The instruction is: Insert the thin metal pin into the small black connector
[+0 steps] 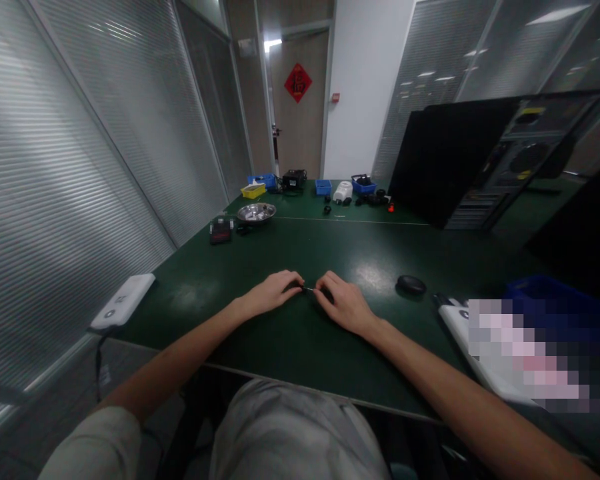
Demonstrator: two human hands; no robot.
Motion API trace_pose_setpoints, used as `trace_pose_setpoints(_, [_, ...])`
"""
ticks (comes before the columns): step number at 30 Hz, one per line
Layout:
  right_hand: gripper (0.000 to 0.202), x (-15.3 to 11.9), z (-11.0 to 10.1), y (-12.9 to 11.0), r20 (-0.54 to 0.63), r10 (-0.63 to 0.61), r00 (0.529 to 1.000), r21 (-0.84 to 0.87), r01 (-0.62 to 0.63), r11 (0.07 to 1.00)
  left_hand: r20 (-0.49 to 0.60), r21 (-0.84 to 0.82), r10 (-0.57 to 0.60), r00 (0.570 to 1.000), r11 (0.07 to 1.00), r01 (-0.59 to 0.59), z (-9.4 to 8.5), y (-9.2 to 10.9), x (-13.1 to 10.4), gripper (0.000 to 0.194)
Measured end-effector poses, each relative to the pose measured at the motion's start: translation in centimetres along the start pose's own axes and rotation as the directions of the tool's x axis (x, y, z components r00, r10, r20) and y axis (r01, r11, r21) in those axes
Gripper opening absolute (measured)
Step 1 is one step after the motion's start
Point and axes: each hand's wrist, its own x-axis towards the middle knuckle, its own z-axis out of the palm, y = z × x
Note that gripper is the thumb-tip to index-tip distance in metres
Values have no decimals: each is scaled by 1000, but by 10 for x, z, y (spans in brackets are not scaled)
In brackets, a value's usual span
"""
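My left hand (277,291) is over the green table, thumb and fingertips pinched on a small dark piece (303,288). From that piece a thin silvery rod (309,289) runs across to my right hand (344,303), whose thumb and forefinger close on its other end. The two hands face each other with only a narrow gap between them. Both parts are too small and blurred to name, and my fingers hide much of them. To the right of my right hand lies a black computer mouse (411,285).
A steel bowl (257,213) and a dark red-marked box (221,232) are at the back left. Blue and yellow bins (253,192) line the far end. A large black computer case (455,160) stands right. White power strips (125,303) lie along the left edge and front right.
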Motion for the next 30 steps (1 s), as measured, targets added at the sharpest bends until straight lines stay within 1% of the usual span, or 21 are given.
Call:
trace_pose_setpoints(3, [15, 0, -1, -1, 0, 2, 1000, 8, -2, 1000, 52, 36, 24, 998, 999, -25, -3, -10, 1, 28])
trace_pose_setpoints(5, [15, 0, -2, -1, -3, 4, 1000, 13, -3, 1000, 33, 58, 12, 999, 998, -14, -9, -26, -3, 31])
trace_pose_setpoints(7, [16, 0, -2, -1, 0, 4, 1000, 17, -4, 1000, -43, 84, -63, 997, 994, 67, -22, -55, -12, 35])
trace_pose_setpoints(8, [17, 0, -2, -1, 5, 4, 1000, 20, -4, 1000, -95, 98, -127, 987, 986, 136, -32, -72, -19, 36])
trace_pose_setpoints(9, [17, 0, -2, -1, 10, 1, 1000, 23, -2, 1000, -151, 105, -205, 967, 969, 222, -44, -92, -29, 36])
trace_pose_setpoints(10, [17, 0, -2, -1, 12, -2, 1000, 25, 2, 1000, -216, 104, -293, 931, 942, 320, -56, -111, -41, 35])
trace_pose_setpoints(11, [17, 0, -2, -1, 14, -7, 1000, 28, 6, 1000, -286, 98, -381, 879, 901, 422, -70, -131, -54, 34])
trace_pose_setpoints(12, [17, 0, -1, -1, 16, -12, 1000, 30, 12, 999, -361, 97, -451, 816, 852, 514, -84, -150, -70, 33])
trace_pose_setpoints(13, [17, 0, -1, -1, 15, -16, 1000, 30, 16, 999, -435, 97, -496, 751, 804, 587, -97, -167, -86, 32])
trace_pose_setpoints(15, [16, 0, -1, 0, 17, -19, 1000, 31, 18, 999, -539, 93, -552, 636, 711, 697, -119, -194, -118, 31])
trace_pose_setpoints(16, [16, 0, -1, 0, 17, -18, 1000, 31, 17, 999, -570, 94, -561, 601, 681, 726, -127, -204, -132, 31])
trace_pose_setpoints(18, [17, 0, 0, 0, 7, -14, 1000, 24, 14, 1000, -610, 108, -555, 565, 648, 754, -137, -220, -152, 31])
trace_pose_setpoints(20, [17, 0, 0, 0, 0, -12, 1000, 20, 12, 1000, -636, 135, -531, 560, 638, 758, -140, -229, -162, 32])
trace_pose_setpoints(23, [17, 0, 0, 0, 0, -12, 1000, 22, 12, 1000, -650, 175, -494, 578, 643, 745, -138, -236, -163, 31])
trace_pose_setpoints(26, [16, 0, -1, -1, 15, -17, 1000, 25, 16, 1000, -645, 187, -485, 591, 650, 736, -137, -237, -161, 31])
trace_pose_setpoints(30, [16, 0, -1, -1, 32, -17, 999, 22, 16, 1000, -639, 220, -466, 612, 652, 725, -138, -231, -161, 31])
